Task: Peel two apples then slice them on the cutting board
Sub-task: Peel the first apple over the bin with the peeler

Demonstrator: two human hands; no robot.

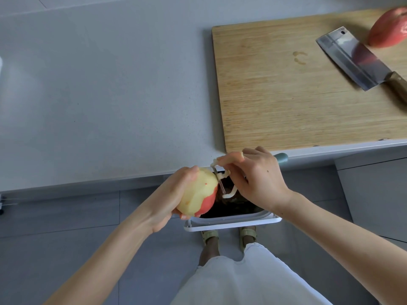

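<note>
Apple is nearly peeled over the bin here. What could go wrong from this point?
1. The peeler in the right hand lies against the apple close to the left hand; a slip might nick skin.
2. The apple, likely slick, is held over the open bin; if the grip loosens, it could drop in.
3. The unpeeled apple sits beside the cleaver near the cutting board edge and may roll.

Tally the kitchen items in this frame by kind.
Apples: 2, the part-peeled apple in the left hand and the unpeeled apple on the cutting board
Peeler: 1, in the right hand
Cleaver: 1
Cutting board: 1
Waste bin: 1
Total: 6
</note>
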